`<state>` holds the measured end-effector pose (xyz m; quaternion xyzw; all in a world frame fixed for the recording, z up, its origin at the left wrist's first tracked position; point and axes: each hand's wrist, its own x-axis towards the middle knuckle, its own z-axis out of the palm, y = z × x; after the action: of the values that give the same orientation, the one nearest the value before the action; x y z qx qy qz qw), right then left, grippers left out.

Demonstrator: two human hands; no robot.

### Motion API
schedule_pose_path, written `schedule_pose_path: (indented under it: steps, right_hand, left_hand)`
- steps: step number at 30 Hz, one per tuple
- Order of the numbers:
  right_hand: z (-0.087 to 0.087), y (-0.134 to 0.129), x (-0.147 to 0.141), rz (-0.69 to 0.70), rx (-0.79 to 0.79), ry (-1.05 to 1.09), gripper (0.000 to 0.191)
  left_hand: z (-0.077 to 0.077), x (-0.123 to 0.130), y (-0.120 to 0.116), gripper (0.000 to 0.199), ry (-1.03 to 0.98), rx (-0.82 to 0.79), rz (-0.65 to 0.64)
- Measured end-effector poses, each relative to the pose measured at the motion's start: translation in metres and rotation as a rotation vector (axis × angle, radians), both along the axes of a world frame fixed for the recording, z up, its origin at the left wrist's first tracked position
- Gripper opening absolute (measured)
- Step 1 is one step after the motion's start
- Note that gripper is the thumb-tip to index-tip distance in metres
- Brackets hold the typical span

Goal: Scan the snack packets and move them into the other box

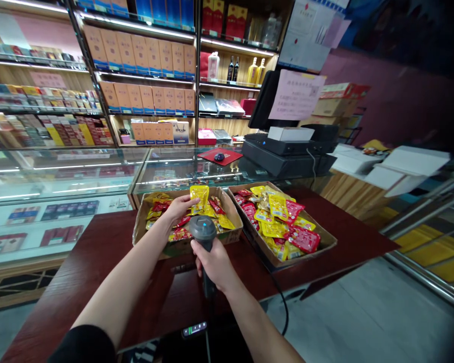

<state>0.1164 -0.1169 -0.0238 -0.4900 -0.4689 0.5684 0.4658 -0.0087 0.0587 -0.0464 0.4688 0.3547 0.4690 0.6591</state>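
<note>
My left hand [179,209] edge-pinches a yellow packet [200,194], right hand [215,264] grips the scanner [203,229]; shallow pinch could drop packet.

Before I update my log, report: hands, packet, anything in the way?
Left hand pinching yellow packet. Right hand gripping handheld scanner. Scanner blocks view of part of left box.

My packet [199,193] is yellow, my scanner [203,230] dark grey. Brown boxes [231,235] line my dark red table's [98,247] far edge.
</note>
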Motion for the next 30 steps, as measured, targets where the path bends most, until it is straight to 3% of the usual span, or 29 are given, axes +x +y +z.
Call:
schedule_pose_path:
  steps: [10,15,19,21,25,30]
  right_hand:
    - [0.003,-0.004,-0.001,-0.027,0.004,-0.02,0.033]
    - [0.004,-0.003,0.004,-0.011,0.01,0.004,0.032]
    - [0.01,0.017,0.026,-0.209,0.19,-0.025,0.028]
    - [0.015,0.031,0.042,-0.297,0.205,-0.036,0.025]
    - [0.025,0.06,0.075,-0.278,0.143,0.113,0.021]
    - [0.035,0.084,0.121,-0.254,0.033,0.29,0.013]
  left_hand:
    - [0.007,-0.001,-0.007,0.017,-0.021,-0.06,0.013]
    - [0.012,0.003,-0.01,0.022,-0.022,-0.069,0.023]
    - [0.014,0.004,-0.014,0.033,-0.046,-0.041,-0.032]
    - [0.017,0.008,-0.017,0.034,-0.026,-0.082,-0.038]
    - [0.029,0.028,-0.025,0.036,0.029,-0.196,-0.09]
    - [0.05,0.083,-0.029,0.027,0.045,-0.243,-0.16]
